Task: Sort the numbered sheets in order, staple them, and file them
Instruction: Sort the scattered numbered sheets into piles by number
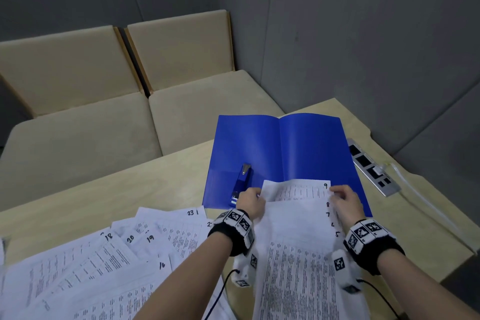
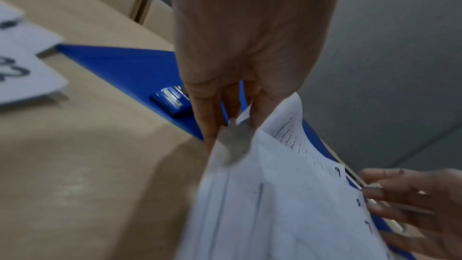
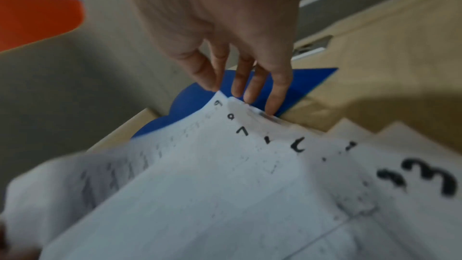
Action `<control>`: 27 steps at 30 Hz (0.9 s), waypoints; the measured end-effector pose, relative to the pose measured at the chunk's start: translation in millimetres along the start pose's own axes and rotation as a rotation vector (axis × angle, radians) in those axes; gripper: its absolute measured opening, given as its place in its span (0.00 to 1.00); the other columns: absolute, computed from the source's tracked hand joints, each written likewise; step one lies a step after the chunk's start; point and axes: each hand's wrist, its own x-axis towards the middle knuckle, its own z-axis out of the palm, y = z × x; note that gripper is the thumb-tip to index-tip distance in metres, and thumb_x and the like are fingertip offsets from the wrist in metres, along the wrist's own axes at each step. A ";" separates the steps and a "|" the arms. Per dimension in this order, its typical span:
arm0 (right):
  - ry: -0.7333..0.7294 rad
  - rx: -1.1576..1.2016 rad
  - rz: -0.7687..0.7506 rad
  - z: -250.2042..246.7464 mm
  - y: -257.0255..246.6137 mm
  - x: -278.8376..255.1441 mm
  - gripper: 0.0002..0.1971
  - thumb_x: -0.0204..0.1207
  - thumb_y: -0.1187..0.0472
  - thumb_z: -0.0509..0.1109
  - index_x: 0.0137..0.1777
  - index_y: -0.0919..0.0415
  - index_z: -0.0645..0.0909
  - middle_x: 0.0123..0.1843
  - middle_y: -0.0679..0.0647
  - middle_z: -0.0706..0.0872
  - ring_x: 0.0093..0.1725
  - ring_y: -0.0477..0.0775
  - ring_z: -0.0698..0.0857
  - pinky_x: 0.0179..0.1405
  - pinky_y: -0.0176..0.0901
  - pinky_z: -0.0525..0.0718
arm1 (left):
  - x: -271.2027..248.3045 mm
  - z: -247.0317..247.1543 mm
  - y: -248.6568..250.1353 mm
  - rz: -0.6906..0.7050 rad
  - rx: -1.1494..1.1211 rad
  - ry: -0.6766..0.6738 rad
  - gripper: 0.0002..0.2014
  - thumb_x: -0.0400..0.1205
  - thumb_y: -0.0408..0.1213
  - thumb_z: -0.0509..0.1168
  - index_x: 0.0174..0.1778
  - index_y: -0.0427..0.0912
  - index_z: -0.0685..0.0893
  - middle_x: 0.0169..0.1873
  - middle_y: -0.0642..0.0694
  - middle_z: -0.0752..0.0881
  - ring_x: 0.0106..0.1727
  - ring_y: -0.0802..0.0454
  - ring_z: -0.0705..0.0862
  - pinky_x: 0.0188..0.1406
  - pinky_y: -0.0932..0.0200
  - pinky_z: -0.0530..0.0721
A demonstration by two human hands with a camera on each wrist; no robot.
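Sheets [image 1: 298, 215] fanned at lower centre so corner numbers show; left hand [image 1: 250, 202] pinches left edge, right hand [image 1: 345, 201] pinches sheet 9 corner.

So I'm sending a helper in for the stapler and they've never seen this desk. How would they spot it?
Find the open blue folder lying flat on the far half of the wooden table. The stapler sits on the folder's left leaf, near its front edge, just beyond the left hand. It is the only small solid blue block there, with a silver metal tip; everything else nearby is flat paper.
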 end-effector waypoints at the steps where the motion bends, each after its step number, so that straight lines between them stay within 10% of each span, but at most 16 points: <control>1: 0.043 0.019 0.054 0.2 3.7 4.4 0.12 0.76 0.68 0.61 0.55 0.56 0.81 0.57 0.60 0.83 0.55 0.64 0.82 0.56 0.53 0.81 | -0.3 0.3 -2.2 0.025 0.043 -0.016 0.17 0.79 0.28 0.57 0.23 0.43 0.65 0.22 0.47 0.70 0.36 0.44 0.72 0.34 0.59 0.67; 6: 0.047 0.034 0.255 -1.1 14.9 30.5 0.15 0.77 0.65 0.60 0.62 0.59 0.80 0.54 0.61 0.84 0.47 0.63 0.82 0.48 0.52 0.84 | -3.9 -0.8 -3.3 0.146 0.235 -0.148 0.15 0.77 0.28 0.55 0.25 0.44 0.62 0.26 0.38 0.75 0.34 0.42 0.72 0.32 0.57 0.69; 12: -0.078 0.170 0.319 -4.9 4.2 41.0 0.06 0.74 0.68 0.67 0.36 0.61 0.80 0.30 0.59 0.79 0.27 0.56 0.73 0.25 0.40 0.71 | -10.3 -3.0 -15.3 0.263 0.243 -0.157 0.13 0.80 0.32 0.56 0.29 0.42 0.67 0.26 0.44 0.74 0.32 0.44 0.72 0.32 0.56 0.69; 21: -0.024 0.312 0.238 3.2 -13.6 59.9 0.03 0.76 0.70 0.69 0.43 0.63 0.82 0.28 0.59 0.76 0.25 0.54 0.73 0.17 0.36 0.79 | -4.5 -10.6 -22.4 0.092 -0.002 -0.084 0.12 0.83 0.33 0.52 0.32 0.44 0.70 0.33 0.42 0.79 0.38 0.44 0.75 0.42 0.54 0.76; 24: -0.040 0.254 0.211 8.6 -20.7 64.4 0.03 0.76 0.68 0.69 0.47 0.66 0.84 0.31 0.60 0.79 0.29 0.55 0.77 0.26 0.40 0.84 | -2.9 -12.7 -16.2 0.020 0.027 -0.030 0.12 0.85 0.36 0.51 0.55 0.34 0.76 0.53 0.35 0.84 0.56 0.37 0.81 0.56 0.50 0.79; 27: -0.073 0.110 0.183 15.3 -29.0 60.1 0.17 0.77 0.62 0.69 0.66 0.62 0.81 0.59 0.64 0.85 0.53 0.65 0.85 0.54 0.57 0.87 | -7.1 -9.0 -8.9 -0.036 0.154 -0.037 0.16 0.85 0.37 0.54 0.67 0.33 0.67 0.61 0.32 0.80 0.62 0.34 0.79 0.59 0.46 0.78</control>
